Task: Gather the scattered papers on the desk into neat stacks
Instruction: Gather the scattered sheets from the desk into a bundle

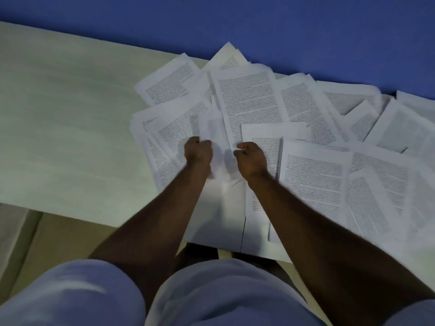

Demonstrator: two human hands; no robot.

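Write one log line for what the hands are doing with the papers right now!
left hand: gripping blurred sheet | right hand: curled at same sheet | papers: scattered, overlapping | desk: left side bare

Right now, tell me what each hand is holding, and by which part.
Both hands grip one blurred sheet: left hand at its left edge, right hand at its right edge.

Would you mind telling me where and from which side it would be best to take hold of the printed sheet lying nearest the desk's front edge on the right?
Probably by its near edge, coming from the front. That printed sheet lies flat on top of the pile near the desk front, so a thumb could likely slide under that edge. The right hand is closest; the left hand is busy on blurred papers.
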